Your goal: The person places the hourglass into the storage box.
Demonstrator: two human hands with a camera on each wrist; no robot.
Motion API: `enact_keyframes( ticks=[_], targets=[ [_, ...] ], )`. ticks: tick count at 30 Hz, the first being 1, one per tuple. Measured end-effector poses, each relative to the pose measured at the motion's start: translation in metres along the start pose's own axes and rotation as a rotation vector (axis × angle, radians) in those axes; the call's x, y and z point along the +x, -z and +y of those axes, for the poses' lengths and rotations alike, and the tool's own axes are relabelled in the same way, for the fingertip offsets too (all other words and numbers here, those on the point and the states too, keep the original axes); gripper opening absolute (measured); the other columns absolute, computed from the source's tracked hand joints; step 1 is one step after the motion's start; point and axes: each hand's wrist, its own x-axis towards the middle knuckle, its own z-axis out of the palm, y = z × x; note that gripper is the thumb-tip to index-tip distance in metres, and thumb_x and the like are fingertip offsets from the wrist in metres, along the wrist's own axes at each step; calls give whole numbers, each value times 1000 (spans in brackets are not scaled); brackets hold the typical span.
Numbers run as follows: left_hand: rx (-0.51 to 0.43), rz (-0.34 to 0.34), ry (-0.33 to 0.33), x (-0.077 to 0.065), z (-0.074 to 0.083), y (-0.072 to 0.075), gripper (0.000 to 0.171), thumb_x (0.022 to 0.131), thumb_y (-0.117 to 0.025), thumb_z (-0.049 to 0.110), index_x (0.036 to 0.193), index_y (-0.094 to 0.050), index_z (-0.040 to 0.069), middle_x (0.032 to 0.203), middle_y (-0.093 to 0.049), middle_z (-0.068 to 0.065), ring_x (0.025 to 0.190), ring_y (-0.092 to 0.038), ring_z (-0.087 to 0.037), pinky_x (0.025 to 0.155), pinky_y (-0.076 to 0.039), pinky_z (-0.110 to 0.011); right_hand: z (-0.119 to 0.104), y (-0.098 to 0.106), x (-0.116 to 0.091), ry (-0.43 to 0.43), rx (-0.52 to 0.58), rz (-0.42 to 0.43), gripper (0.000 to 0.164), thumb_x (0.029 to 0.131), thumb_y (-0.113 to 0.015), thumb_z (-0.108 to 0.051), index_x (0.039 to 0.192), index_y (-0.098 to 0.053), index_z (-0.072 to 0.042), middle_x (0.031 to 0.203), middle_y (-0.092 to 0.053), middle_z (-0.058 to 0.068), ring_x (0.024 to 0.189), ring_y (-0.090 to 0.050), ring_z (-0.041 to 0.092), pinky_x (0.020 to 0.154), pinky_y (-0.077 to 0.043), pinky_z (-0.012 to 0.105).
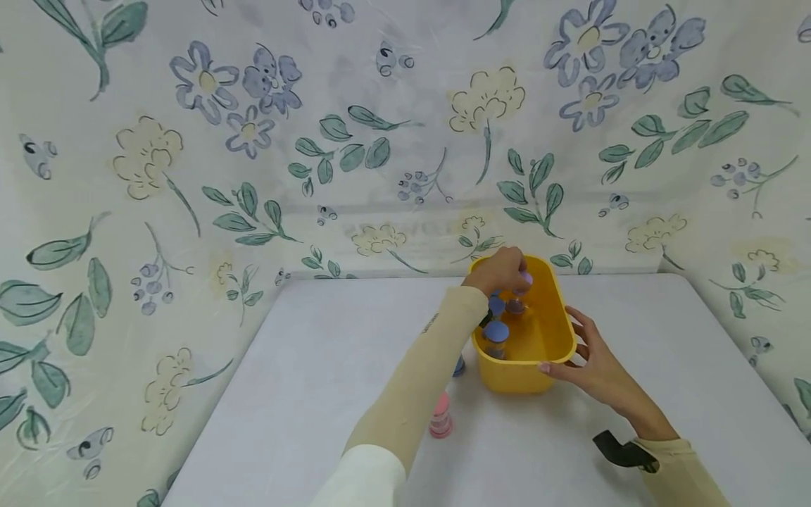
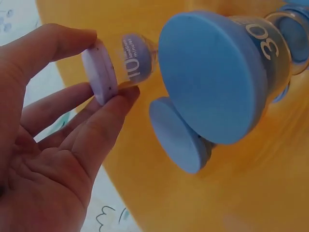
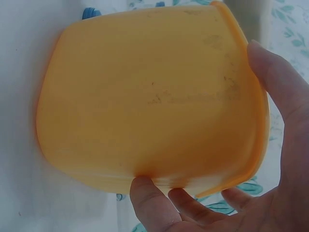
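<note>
My left hand (image 1: 500, 271) reaches inside the yellow tub (image 1: 551, 338) near its far end. In the left wrist view, its thumb and fingers pinch the lilac cap of a small sand timer (image 2: 100, 72) marked 10. Beside that timer are several blue-capped sand timers, the closest a large one (image 2: 210, 77) marked 30. From above, a blue-capped timer (image 1: 497, 334) stands at the tub's near left. My right hand (image 1: 595, 362) grips the tub's near right corner, thumb at the rim (image 3: 258, 96) and fingertips against the outer wall.
On the white table (image 1: 329, 352), a pink sand timer (image 1: 441, 417) stands in front of the tub. A blue timer (image 1: 459, 366) is partly hidden behind the left forearm. Flower-printed cloth (image 1: 393, 141) hangs behind the table. A black strap (image 1: 624, 451) sticks out at the right wrist.
</note>
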Motion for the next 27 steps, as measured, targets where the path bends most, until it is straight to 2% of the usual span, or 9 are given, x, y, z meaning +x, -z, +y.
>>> enact_keyframes(
  ticks=[5,9,15,22,27],
  targets=[
    [32,-7,8,1,-3,-5,15,93,-70,13,105,-66,5,90,-66,-4,78,-57,-18,68,-50,-23,-1,-1,1,-14,-6,3,114,90,-81,-37,166,3,-21,167,-17,31,141,-43,54,109,-45,63],
    [41,-25,18,2,-5,-10,12,95,-70,13,104,-65,7,93,-68,-4,80,-61,-19,70,-53,-23,-1,-1,1,-14,-7,6,115,89,-81,-36,166,3,-21,167,-18,31,141,-43,55,108,-45,63],
    [54,-24,25,2,-4,-14,8,95,-70,14,98,-65,10,88,-68,-2,78,-60,-18,69,-52,-23,-1,0,0,-7,-9,8,114,90,-81,-36,166,3,-21,167,-17,31,142,-42,55,109,-44,63],
    [90,-45,32,-1,-2,-12,6,98,-67,15,95,-66,10,86,-68,-2,76,-59,-17,67,-50,-23,-2,-1,0,-7,-9,8,114,90,-81,-36,166,3,-20,167,-17,32,142,-42,56,109,-44,63],
    [100,-56,36,-2,1,-7,9,98,-66,14,102,-68,7,93,-68,-6,76,-57,-17,68,-48,-24,-2,0,0,-6,-4,6,114,90,-81,-35,166,3,-20,166,-18,31,141,-43,55,109,-44,62]
  ],
)
